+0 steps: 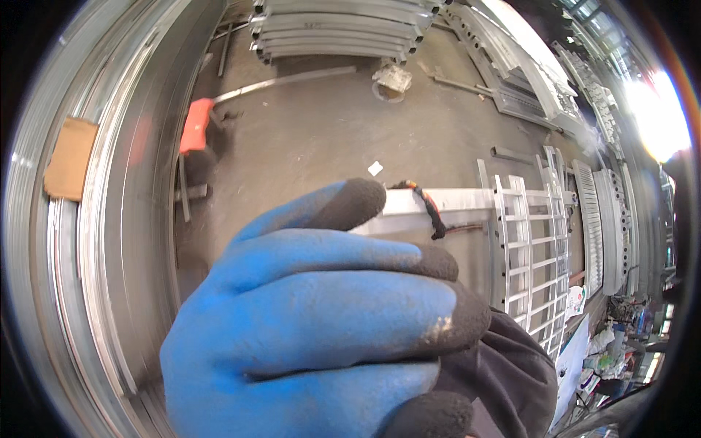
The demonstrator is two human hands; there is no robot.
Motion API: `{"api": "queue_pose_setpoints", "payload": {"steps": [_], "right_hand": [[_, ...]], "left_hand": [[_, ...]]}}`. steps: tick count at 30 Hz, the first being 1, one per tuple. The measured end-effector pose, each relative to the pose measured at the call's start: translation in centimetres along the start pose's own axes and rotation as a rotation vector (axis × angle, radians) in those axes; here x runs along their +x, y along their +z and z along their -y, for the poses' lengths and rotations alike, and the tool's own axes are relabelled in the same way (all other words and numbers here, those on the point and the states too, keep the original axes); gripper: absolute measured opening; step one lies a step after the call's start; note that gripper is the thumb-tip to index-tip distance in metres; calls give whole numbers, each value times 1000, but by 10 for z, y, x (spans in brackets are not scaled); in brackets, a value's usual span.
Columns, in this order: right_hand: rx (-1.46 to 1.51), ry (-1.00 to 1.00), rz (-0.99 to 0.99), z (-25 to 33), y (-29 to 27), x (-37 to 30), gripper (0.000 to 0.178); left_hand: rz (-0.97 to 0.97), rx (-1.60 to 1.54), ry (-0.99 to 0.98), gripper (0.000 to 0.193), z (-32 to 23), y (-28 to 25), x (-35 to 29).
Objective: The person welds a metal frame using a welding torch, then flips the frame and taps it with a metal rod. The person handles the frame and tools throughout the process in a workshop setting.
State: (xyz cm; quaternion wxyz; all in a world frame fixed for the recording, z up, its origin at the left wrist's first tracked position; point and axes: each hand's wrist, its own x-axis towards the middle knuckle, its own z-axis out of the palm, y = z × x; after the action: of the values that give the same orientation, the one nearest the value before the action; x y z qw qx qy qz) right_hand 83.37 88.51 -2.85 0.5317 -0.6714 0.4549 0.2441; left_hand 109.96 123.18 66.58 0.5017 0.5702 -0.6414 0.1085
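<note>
My left hand (314, 321) fills the lower middle of the head view, very close, in a blue glove with black fingertips. Its back faces me and the fingers point right, bent and mostly side by side; the top one stands slightly apart. Dark cloth (511, 372), which looks like a sleeve, lies behind and beside the fingertips. Whatever the fingers close round is hidden behind them. My right hand does not show. Beyond the fingertips, a pale metal bar (460, 198) has a dark cord (431, 208) with orange bits draped over it.
Long metal profiles (73, 255) run along the left, with a cardboard piece (71, 158) on them. An orange-red object (196, 125) stands nearby. Stacked metal sections (336, 33) lie at the far end. Ladder-like frames (537, 241) and a cluttered bench (606, 358) line the right.
</note>
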Motion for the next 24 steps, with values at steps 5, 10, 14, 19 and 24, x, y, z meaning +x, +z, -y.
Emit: {"api": "queue_pose_setpoints", "payload": {"steps": [5,10,14,19,24], "right_hand": [[337,-46,-236,91,-8,86,32],[178,99,-119,134,54,51,27],[206,245,-69,153,116,-3,26],[343,347,-79,196,135,-11,26],[445,377,-95,240,98,40,26]], "left_hand": [[14,-96,37,8,129,-13,48],[62,-198,72,8,248,-49,98],[102,-269,74,8,335,-65,139],[179,-380,-42,9,460,-24,195],[476,-320,-207,41,604,84,198]]}}
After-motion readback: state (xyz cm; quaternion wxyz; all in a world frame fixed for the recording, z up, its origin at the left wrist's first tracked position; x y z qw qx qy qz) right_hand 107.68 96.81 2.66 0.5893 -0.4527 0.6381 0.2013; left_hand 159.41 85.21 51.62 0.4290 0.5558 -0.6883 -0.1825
